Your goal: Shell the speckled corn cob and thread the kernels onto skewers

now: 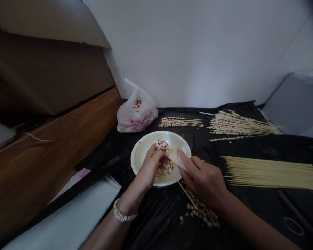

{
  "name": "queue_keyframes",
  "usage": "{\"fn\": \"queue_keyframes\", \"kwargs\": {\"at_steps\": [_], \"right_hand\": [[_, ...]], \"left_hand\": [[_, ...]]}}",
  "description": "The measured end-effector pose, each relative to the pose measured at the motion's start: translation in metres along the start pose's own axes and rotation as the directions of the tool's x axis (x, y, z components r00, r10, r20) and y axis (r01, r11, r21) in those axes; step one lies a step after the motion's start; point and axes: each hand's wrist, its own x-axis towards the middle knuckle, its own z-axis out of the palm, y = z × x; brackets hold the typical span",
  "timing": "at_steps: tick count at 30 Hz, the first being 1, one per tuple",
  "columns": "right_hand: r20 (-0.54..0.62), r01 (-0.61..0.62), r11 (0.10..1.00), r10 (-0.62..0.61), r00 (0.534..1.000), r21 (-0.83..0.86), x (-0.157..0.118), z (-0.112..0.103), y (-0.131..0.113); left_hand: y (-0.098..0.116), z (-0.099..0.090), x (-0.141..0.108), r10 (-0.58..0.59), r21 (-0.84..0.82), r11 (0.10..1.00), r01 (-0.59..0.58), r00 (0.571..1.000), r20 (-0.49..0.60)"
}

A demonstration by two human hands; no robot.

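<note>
Over a white bowl [138,158], both hands grip one corn cob [175,158]. Red and cream kernels cover its far end, while the part toward my right hand is stripped pale. My left hand [152,163] is closed round the kernelled end. At the bare end, my right hand [202,173] is wrapped with its thumb along the cob. Loose kernels [163,172] lie in the bowl beneath. Just below the bowl, a thin wooden skewer [187,195] rests by a scatter of kernels [205,213] on black plastic sheeting, partly hidden by my right hand.
A white plastic bag [137,116] stands behind the bowl. Threaded skewers lie in a small bundle [179,122] and a larger bundle [237,124] near the wall. Bare skewers [271,172] are at right. A cardboard box [49,66] and wooden board [88,121] border the left.
</note>
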Motion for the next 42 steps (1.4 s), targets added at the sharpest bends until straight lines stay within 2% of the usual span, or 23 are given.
{"fn": "queue_keyframes", "kwargs": {"at_steps": [2, 6, 11, 20, 26, 28, 31, 34, 38, 42], "right_hand": [[-0.015, 0.030, 0.999, -0.031, 0.999, -0.028, 0.000, 0.000, 0.000], [-0.052, 0.077, 0.995, -0.081, 0.995, -0.064, 0.001, 0.000, -0.001], [-0.050, 0.088, 0.995, -0.090, 0.995, -0.040, 0.000, 0.000, -0.001], [-0.004, 0.002, 0.997, -0.001, 1.000, 0.072, 0.000, 0.000, -0.004], [0.067, -0.142, 0.963, 0.130, 0.989, 0.231, 0.001, -0.002, -0.006], [0.080, -0.165, 0.959, 0.150, 0.985, 0.233, 0.001, -0.003, -0.006], [0.074, -0.175, 0.964, 0.163, 0.984, 0.202, 0.002, -0.003, -0.004], [0.058, -0.168, 0.972, 0.161, 0.985, 0.162, 0.001, -0.002, -0.003], [0.042, -0.109, 0.990, 0.105, 0.994, 0.089, 0.002, -0.003, -0.003], [0.057, -0.135, 0.977, 0.127, 0.990, 0.163, 0.002, -0.003, -0.004]], "left_hand": [[0.000, -0.001, -0.001, -0.003, 0.018, 1.000, 0.003, 1.000, 0.010], [0.003, 0.002, -0.004, -0.054, -0.049, 0.997, 0.052, 0.998, -0.030], [0.007, 0.004, -0.005, -0.111, -0.050, 0.993, 0.109, 0.993, -0.030], [0.008, 0.003, -0.004, -0.130, -0.016, 0.991, 0.130, 0.991, -0.007], [0.006, 0.007, -0.002, -0.095, 0.010, 0.995, 0.096, 0.994, -0.052], [0.007, 0.006, -0.002, -0.110, -0.018, 0.994, 0.110, 0.994, -0.020], [0.011, 0.003, -0.003, -0.153, -0.079, 0.984, 0.160, 0.984, 0.092], [0.012, 0.000, -0.002, -0.140, -0.112, 0.981, 0.158, 0.978, 0.156], [0.009, 0.002, -0.002, -0.135, -0.061, 0.988, 0.142, 0.985, 0.107], [0.006, 0.006, -0.004, -0.101, -0.013, 0.995, 0.102, 0.994, 0.030]]}}
